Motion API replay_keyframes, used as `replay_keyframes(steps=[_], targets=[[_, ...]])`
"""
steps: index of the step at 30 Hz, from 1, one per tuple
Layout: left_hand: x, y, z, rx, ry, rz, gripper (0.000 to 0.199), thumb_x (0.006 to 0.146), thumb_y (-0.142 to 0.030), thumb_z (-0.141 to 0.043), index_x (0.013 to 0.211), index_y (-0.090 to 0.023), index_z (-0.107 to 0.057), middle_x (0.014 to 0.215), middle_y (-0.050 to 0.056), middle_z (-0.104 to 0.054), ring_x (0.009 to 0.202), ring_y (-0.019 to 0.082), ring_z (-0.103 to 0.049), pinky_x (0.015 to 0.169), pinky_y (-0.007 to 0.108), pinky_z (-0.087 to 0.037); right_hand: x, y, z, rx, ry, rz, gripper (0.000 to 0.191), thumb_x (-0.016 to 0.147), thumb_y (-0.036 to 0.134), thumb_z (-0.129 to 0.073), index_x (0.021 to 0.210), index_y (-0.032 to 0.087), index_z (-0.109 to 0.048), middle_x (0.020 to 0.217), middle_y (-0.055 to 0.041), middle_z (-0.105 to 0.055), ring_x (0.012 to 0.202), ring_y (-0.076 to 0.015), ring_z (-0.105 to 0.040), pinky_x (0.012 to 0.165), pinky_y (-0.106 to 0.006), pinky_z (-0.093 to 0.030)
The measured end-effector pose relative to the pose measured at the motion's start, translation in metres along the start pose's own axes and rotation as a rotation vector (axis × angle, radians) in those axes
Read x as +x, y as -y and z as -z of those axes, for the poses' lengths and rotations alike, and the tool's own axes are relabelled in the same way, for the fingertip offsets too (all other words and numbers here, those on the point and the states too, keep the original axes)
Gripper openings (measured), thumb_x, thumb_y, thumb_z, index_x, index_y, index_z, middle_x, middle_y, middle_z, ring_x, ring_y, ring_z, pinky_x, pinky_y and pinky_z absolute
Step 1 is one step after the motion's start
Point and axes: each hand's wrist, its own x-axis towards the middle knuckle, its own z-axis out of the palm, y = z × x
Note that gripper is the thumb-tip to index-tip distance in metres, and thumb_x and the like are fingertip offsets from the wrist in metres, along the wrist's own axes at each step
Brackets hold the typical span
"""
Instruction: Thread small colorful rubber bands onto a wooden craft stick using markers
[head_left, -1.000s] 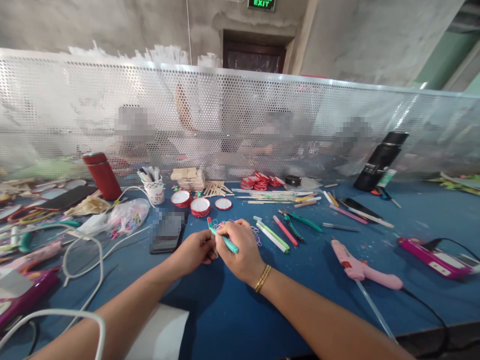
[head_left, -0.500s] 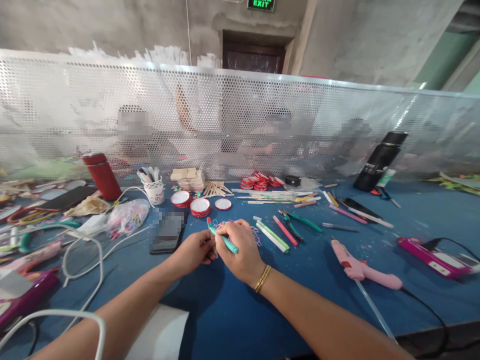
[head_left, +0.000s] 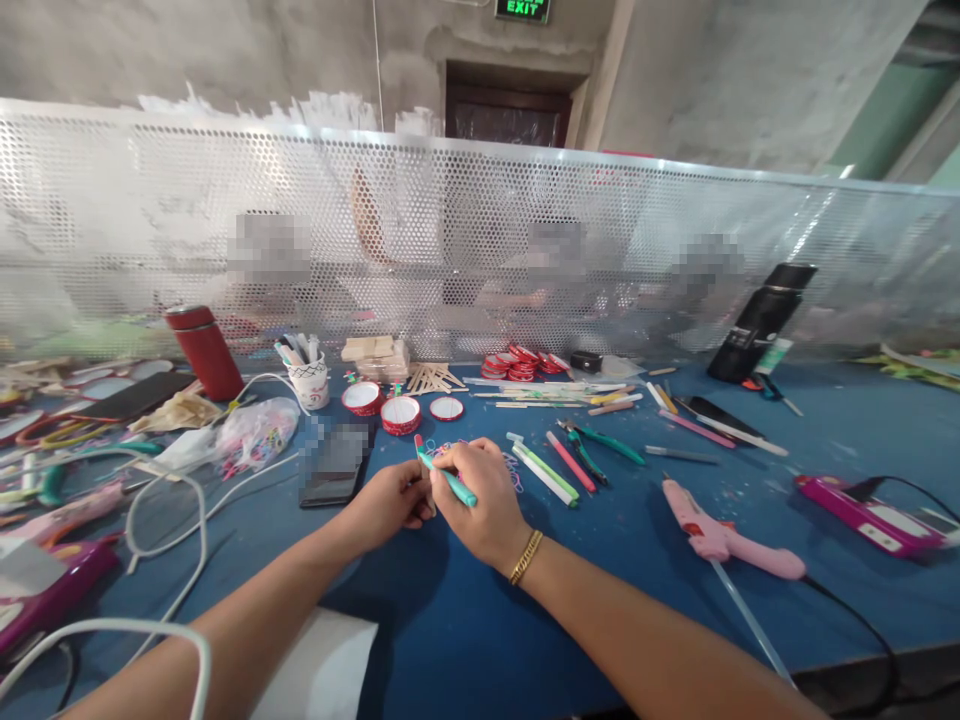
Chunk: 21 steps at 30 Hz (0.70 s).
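My right hand [head_left: 484, 500] is closed around a turquoise marker [head_left: 459, 490] like a pen, its tip end pointing away and to the left. My left hand [head_left: 395, 497] is pinched close against the right, thumb and fingers together; what it holds is mostly hidden. Just beyond the fingertips shows a small red end [head_left: 418, 440], and I cannot tell whether it belongs to the marker or to the left hand's piece. Small coloured rubber bands [head_left: 516, 470] lie behind the right hand. Green and white markers [head_left: 544, 472] and a red marker [head_left: 571, 462] rest to its right.
A dark phone [head_left: 337, 465] lies left of my hands, near white cables [head_left: 202, 520]. Red-rimmed round tins [head_left: 400, 414] stand behind. Green-handled pliers [head_left: 600, 445] and a pink glue gun [head_left: 724, 540] are on the right. A perforated metal screen [head_left: 450, 240] closes the table's back.
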Motion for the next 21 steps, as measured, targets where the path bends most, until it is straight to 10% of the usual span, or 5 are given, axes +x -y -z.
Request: replay_keyframes(steps=[21], targets=[[-0.0011, -0.0016, -0.0005, 0.005, 0.005, 0.001, 0.027, 0.082, -0.043, -0.054, 0.082, -0.016, -0.055, 0.068, 0.000, -0.060, 0.060, 0.011, -0.058, 0.055, 0.022, -0.047, 0.0010, -0.0044, 0.0006, -0.013, -0.057, -0.021, 0.005, 0.089, 0.022, -0.051, 0.086, 0.021, -0.055, 0.078, -0.0011, -0.065, 0.076, -0.0161, -0.059, 0.086, -0.035, -0.038]])
